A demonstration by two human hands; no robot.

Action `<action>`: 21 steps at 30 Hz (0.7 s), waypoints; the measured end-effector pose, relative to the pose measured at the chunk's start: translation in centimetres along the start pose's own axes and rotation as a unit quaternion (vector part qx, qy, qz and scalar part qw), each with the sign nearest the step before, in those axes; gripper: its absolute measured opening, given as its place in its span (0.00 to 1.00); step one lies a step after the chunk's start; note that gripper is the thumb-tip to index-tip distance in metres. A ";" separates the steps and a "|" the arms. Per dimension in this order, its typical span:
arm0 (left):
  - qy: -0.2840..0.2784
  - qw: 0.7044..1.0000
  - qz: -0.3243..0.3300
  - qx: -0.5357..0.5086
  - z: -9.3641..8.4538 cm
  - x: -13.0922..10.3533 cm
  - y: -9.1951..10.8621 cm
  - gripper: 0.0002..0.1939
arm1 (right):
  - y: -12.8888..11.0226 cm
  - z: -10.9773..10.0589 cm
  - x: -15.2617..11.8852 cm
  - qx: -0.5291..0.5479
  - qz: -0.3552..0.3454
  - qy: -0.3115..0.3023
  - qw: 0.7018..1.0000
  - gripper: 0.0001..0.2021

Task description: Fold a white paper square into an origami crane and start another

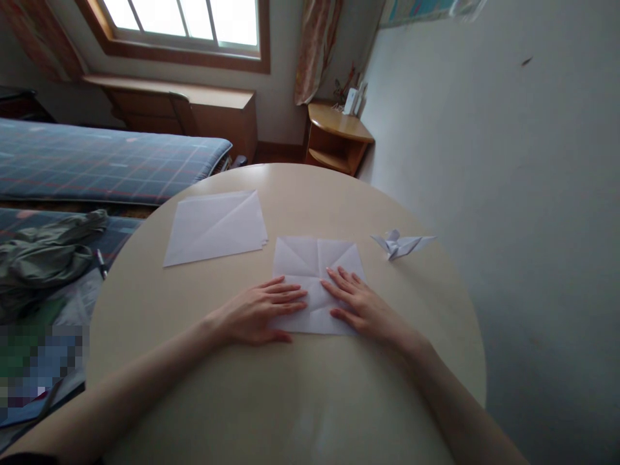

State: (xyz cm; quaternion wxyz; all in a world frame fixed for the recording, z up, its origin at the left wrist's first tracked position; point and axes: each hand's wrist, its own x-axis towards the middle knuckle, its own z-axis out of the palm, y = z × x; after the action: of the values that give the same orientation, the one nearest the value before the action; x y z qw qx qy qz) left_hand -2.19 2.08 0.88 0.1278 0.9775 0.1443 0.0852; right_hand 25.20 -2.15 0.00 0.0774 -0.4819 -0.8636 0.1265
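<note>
A white square sheet of paper [317, 257] with several crease lines lies unfolded on the round cream table [310, 394]. My left hand [264, 311] rests flat on its left part, fingers spread and pointing right. On the right part lies my right hand [356, 302], palm down with its fingers apart. Neither hand grips anything. Right of the sheet stands a folded white paper bird [400, 245]. A stack of white paper [216, 226], the top sheet marked by a diagonal crease, lies at the table's back left.
Beyond the table's left edge are beds with plaid mattresses [106, 161] and a crumpled grey-green cloth [46, 252]. A wooden corner shelf [339, 123] stands behind the table. The wall [533, 213] runs along the right side.
</note>
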 end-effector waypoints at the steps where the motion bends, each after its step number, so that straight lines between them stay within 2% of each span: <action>1: -0.003 1.000 0.007 -0.002 -0.1 0.0 0.0 0.33 | 0.2 0.1 0.1 -0.007 0.003 0.006 1.000 0.25; 3: 0.008 1.000 0.016 0.004 -0.1 0.0 0.1 0.37 | 0.5 0.4 0.1 -0.014 0.008 0.027 1.000 0.23; 4: 0.021 0.999 0.021 0.012 0.0 0.0 0.1 0.36 | 0.7 0.5 0.2 -0.013 0.009 0.040 0.999 0.23; 8: 0.112 0.988 0.075 0.080 0.7 -0.3 0.7 0.17 | 1.1 0.7 0.3 0.011 -0.008 0.092 0.996 0.22; 12: 0.183 0.965 0.113 0.148 1.3 -0.5 1.2 0.13 | 0.6 0.4 0.4 0.033 -0.045 0.115 0.992 0.27; 15: 0.177 0.972 0.096 0.119 1.4 -0.3 1.0 0.14 | -0.1 -0.3 0.4 0.044 -0.052 0.112 0.991 0.24; 18: 0.148 0.986 0.022 0.072 1.4 0.2 0.2 0.18 | -0.8 -1.0 0.1 0.047 -0.049 0.088 0.994 0.17; 21: 0.120 0.992 -0.015 0.045 1.6 0.5 -0.5 0.19 | -1.7 -1.7 -0.3 0.041 -0.041 0.044 0.997 0.24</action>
State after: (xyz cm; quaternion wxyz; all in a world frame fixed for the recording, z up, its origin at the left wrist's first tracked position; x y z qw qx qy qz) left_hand -1.54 2.28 -0.71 0.0671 0.9628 0.1768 0.1932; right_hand 24.44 -3.03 2.06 0.1395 -0.4479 -0.8724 0.1371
